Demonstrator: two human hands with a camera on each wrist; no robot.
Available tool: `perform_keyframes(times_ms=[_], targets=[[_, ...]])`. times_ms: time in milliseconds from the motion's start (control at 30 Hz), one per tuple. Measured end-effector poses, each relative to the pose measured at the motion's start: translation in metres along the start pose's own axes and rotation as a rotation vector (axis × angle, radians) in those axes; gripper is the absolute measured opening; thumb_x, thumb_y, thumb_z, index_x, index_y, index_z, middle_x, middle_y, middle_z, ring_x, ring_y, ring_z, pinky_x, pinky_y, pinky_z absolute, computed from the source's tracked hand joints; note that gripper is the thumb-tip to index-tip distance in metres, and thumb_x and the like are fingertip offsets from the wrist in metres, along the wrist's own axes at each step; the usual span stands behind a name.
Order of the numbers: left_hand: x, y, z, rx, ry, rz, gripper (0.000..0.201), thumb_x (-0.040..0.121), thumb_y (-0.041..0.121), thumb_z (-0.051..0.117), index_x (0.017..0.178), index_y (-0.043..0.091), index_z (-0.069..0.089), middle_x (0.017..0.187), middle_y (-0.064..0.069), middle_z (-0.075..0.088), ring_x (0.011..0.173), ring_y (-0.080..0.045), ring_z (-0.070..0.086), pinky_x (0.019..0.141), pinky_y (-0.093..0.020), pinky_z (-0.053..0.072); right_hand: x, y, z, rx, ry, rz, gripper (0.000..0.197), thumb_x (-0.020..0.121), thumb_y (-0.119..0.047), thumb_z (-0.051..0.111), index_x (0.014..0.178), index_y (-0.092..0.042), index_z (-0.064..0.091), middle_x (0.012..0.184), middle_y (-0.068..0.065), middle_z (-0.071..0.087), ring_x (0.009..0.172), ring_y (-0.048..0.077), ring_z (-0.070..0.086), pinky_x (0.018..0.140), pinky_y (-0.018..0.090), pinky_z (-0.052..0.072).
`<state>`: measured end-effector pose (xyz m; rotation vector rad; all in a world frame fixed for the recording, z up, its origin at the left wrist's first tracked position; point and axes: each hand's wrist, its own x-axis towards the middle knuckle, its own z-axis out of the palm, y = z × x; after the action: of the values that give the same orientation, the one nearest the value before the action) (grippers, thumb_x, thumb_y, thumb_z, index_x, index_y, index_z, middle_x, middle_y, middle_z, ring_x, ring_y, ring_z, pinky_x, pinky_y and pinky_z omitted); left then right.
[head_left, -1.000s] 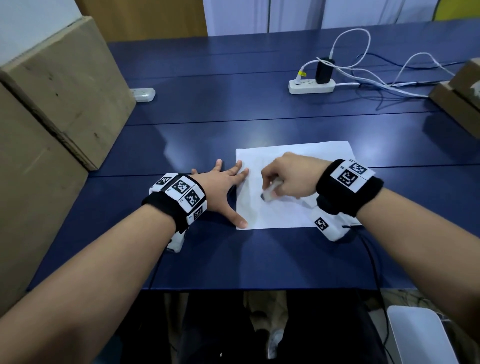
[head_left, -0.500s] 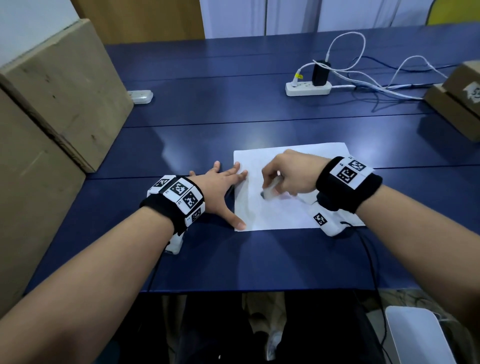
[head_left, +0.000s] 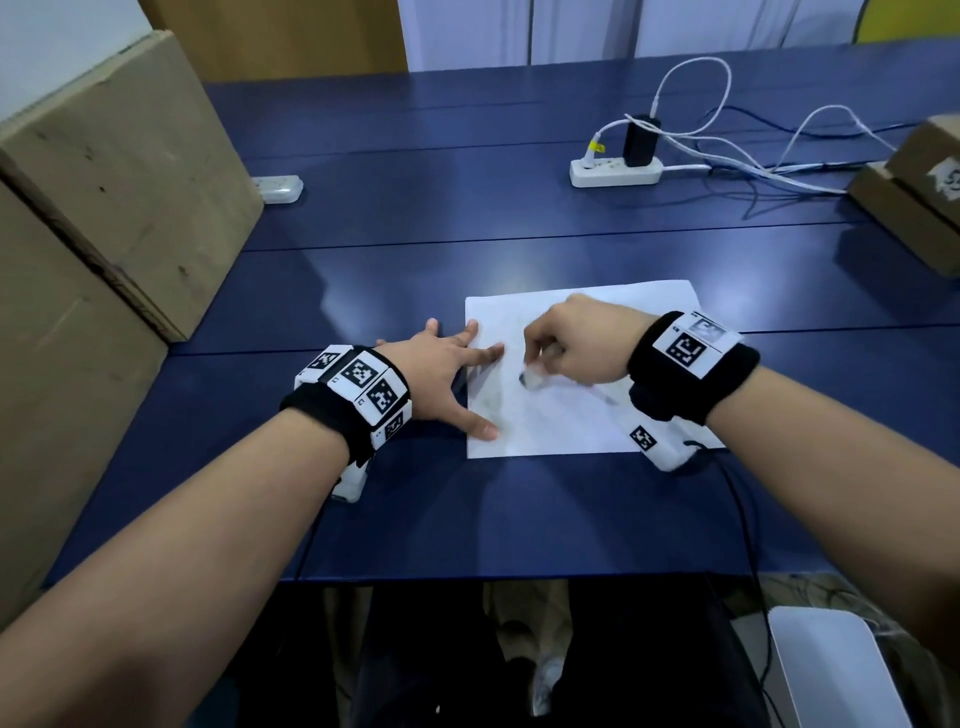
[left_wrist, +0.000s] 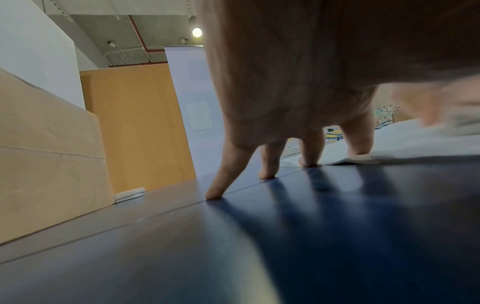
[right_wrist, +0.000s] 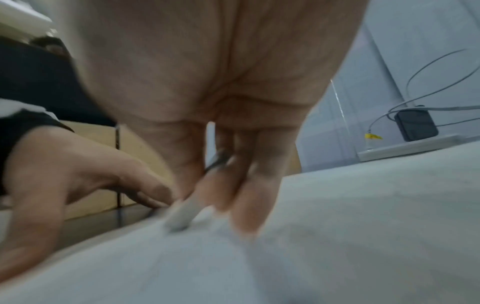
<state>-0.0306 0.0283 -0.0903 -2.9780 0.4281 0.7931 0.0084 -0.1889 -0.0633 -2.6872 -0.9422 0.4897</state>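
Note:
A white sheet of paper (head_left: 582, 421) lies on the dark blue table (head_left: 415, 260). My left hand (head_left: 452, 374) lies flat with its fingers spread, and the thumb and forefinger press the sheet's left edge. My right hand (head_left: 571, 343) is curled over the sheet's middle and pinches a small white eraser (head_left: 532, 380), whose tip touches the paper. The right wrist view shows the eraser (right_wrist: 182, 216) blurred against the paper (right_wrist: 350, 226), with the left hand (right_wrist: 78, 174) beside it. Left fingertips (left_wrist: 270, 172) rest on the table by the paper (left_wrist: 405, 142). Faint grey smudges mark the sheet.
Large cardboard boxes (head_left: 130, 171) stand along the left side. A white power strip (head_left: 615, 171) with a black charger and loose white cables lies at the back right. Smaller cardboard boxes (head_left: 914, 208) sit at the far right. A small white device (head_left: 278, 188) lies at the back left.
My right hand has made small rubbing moves with the eraser on the same spot and is blurred now. The left hand has stayed on the sheet's edge.

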Motion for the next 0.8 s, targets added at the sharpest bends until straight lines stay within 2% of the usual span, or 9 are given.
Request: perform_keyframes(times_ms=[67, 167, 233, 300, 400, 567, 633, 700, 800], targets=[[0.003, 0.0, -0.001, -0.005, 0.003, 0.003, 0.129, 0.037, 0.101, 0.046, 0.15, 0.056, 0.002, 0.164, 0.018, -0.003, 0.149, -0.034, 0.004, 0.104, -0.068, 0.035, 0.002, 0.002, -0.002, -0.026, 0.114, 0.003, 0.007, 0.084, -0.035, 0.066, 0.083, -0.03, 0.063, 0.086, -0.005, 0.067, 0.08, 0.013, 0.065, 0.074, 0.031, 0.054], [0.004, 0.0, 0.0, -0.044, 0.01, 0.0, 0.13, 0.04, 0.098, 0.055, 0.152, 0.054, 0.007, 0.165, 0.014, 0.001, 0.15, -0.037, 0.003, 0.108, -0.066, 0.032, -0.006, 0.0, -0.003, 0.044, -0.11, -0.065, 0.003, 0.085, -0.022, 0.068, 0.085, -0.025, 0.067, 0.08, -0.009, 0.069, 0.058, -0.004, 0.06, 0.059, 0.013, 0.045], [0.003, 0.0, 0.0, -0.065, 0.029, -0.007, 0.132, 0.036, 0.098, 0.055, 0.152, 0.054, 0.012, 0.163, 0.011, 0.009, 0.15, -0.036, 0.006, 0.11, -0.065, 0.03, -0.012, -0.003, -0.001, 0.085, -0.261, -0.076, 0.006, 0.083, -0.024, 0.069, 0.089, -0.025, 0.07, 0.072, -0.007, 0.071, 0.051, 0.011, 0.064, 0.063, 0.022, 0.051], [0.004, 0.001, -0.001, -0.077, 0.042, -0.004, 0.13, 0.038, 0.095, 0.062, 0.152, 0.053, 0.015, 0.161, 0.007, 0.014, 0.149, -0.035, 0.011, 0.112, -0.062, 0.03, -0.009, -0.001, 0.001, 0.063, -0.139, -0.027, 0.011, 0.083, -0.032, 0.068, 0.091, -0.024, 0.069, 0.066, -0.007, 0.068, 0.055, 0.024, 0.068, 0.069, 0.03, 0.055], [0.004, 0.002, -0.004, -0.084, 0.061, -0.005, 0.123, 0.048, 0.085, 0.074, 0.153, 0.048, 0.02, 0.16, 0.005, 0.016, 0.148, -0.036, 0.013, 0.116, -0.057, 0.026, 0.0, 0.005, -0.002, 0.021, 0.057, 0.037, 0.012, 0.087, -0.035, 0.064, 0.093, -0.025, 0.066, 0.089, -0.004, 0.068, 0.051, 0.023, 0.066, 0.068, 0.036, 0.058], [0.003, 0.004, -0.004, -0.084, 0.078, -0.011, 0.122, 0.048, 0.082, 0.076, 0.152, 0.044, 0.025, 0.158, 0.004, 0.02, 0.146, -0.035, 0.017, 0.116, -0.054, 0.027, -0.009, -0.002, 0.002, 0.047, -0.284, -0.072, 0.008, 0.082, -0.025, 0.07, 0.09, -0.028, 0.071, 0.08, -0.005, 0.072, 0.057, 0.024, 0.065, 0.06, 0.028, 0.053], [0.003, 0.005, -0.005, -0.086, 0.075, -0.009, 0.121, 0.049, 0.081, 0.077, 0.152, 0.042, 0.026, 0.157, 0.002, 0.02, 0.146, -0.036, 0.018, 0.118, -0.053, 0.025, -0.003, -0.002, 0.002, 0.01, -0.117, -0.015, 0.011, 0.081, -0.035, 0.072, 0.09, -0.027, 0.071, 0.075, -0.007, 0.068, 0.068, 0.021, 0.063, 0.068, 0.03, 0.054], [0.002, 0.006, -0.007, -0.08, 0.072, -0.01, 0.121, 0.051, 0.079, 0.078, 0.153, 0.041, 0.025, 0.159, 0.001, 0.019, 0.146, -0.037, 0.016, 0.119, -0.052, 0.022, 0.004, 0.003, -0.001, -0.04, 0.063, 0.055, 0.014, 0.083, -0.038, 0.068, 0.092, -0.027, 0.068, 0.089, -0.003, 0.068, 0.085, 0.02, 0.061, 0.079, 0.035, 0.053], [0.003, 0.005, -0.007, -0.086, 0.075, -0.015, 0.122, 0.049, 0.08, 0.077, 0.152, 0.041, 0.025, 0.159, 0.002, 0.019, 0.146, -0.036, 0.016, 0.118, -0.054, 0.024, 0.0, 0.004, -0.003, 0.004, -0.04, -0.003, 0.004, 0.084, -0.028, 0.067, 0.088, -0.028, 0.068, 0.092, -0.006, 0.071, 0.084, 0.016, 0.063, 0.08, 0.036, 0.055]])
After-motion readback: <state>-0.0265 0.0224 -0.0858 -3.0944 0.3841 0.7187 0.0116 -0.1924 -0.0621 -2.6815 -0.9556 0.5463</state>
